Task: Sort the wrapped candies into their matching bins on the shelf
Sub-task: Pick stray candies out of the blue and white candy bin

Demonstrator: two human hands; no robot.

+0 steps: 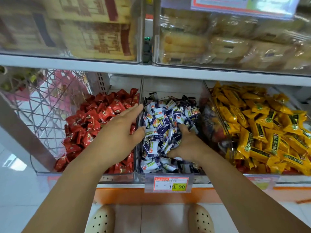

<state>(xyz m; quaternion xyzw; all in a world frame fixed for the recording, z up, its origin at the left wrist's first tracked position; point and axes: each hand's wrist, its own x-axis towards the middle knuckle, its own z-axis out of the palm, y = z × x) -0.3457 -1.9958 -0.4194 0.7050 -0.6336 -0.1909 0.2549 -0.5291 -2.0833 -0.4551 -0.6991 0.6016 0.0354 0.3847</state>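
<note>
Left hand [120,130] hovers spread open over the red candies [94,118]; right hand [186,143], fingers curled, digs into the blue-and-white candies [165,115].

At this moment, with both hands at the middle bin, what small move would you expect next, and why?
Probably the right hand closes and lifts out whatever it is digging for. Its fingers are buried in the blue-and-white candies of the middle bin, so what it grips is hidden. The left hand lies open and flat over the divider beside the red candies, holding nothing, free to receive a stray piece.
</note>
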